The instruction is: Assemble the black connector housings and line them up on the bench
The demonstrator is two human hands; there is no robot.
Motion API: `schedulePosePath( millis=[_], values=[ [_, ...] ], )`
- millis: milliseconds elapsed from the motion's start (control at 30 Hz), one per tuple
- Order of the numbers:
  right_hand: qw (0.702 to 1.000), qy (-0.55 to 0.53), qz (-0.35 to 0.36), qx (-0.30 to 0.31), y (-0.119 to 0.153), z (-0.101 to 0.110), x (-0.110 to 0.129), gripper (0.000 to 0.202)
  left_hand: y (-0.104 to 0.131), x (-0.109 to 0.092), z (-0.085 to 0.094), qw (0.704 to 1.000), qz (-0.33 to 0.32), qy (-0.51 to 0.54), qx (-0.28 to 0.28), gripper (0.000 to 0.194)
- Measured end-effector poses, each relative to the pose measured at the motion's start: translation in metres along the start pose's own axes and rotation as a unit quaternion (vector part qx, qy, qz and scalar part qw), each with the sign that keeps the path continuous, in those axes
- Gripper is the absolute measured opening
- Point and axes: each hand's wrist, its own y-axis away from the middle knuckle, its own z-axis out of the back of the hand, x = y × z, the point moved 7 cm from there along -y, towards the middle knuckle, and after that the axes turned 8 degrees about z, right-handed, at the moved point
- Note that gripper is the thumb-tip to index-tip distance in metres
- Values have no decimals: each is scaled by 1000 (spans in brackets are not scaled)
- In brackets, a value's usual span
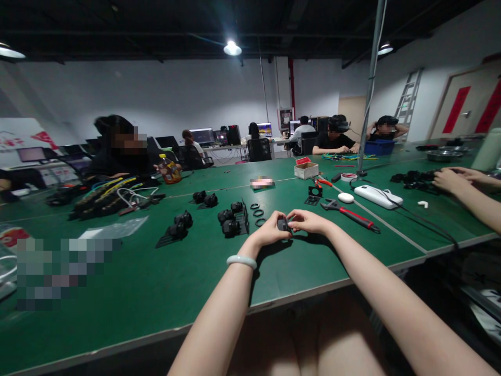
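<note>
Over the green table, near its front edge, my left hand (270, 230) closes its fingers around a small black fitting (283, 224). My right hand (307, 221) pinches the right side of the same fitting; its finer shape is partly hidden by my fingers. Left of my hands lie several loose black rings (258, 213). Beyond them stands a group of black round fittings on a slotted plate (231, 225). Further left are two more such groups, a nearer one (179, 226) and a farther one (205, 198). A square black bracket (314, 194) stands beyond my right hand.
To the right lie an adjustable wrench (356, 217), a white oval case (346, 197) and a white power bank (378, 196) with a cable. A small box (306, 169) and a metal pole (370, 94) stand farther back. Co-worker's hands (456, 180) are at right, bundled cables (104, 198) at left.
</note>
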Motion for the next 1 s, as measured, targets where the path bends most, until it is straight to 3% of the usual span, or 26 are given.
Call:
schedulePosePath(
  millis=[200, 500, 1000],
  values=[
    [1000, -13, 26, -12, 4, 4, 10, 48, 0, -1, 0, 1000, -1, -7, -6, 51],
    [998, -55, 28, -10, 3, 0, 9, 48, -2, 2, -2, 1000, 1, 12, 11, 51],
    [999, -21, 28, -14, 2, 0, 11, 42, 2, -5, 1, 1000, 6, -4, -6, 47]
  ],
)
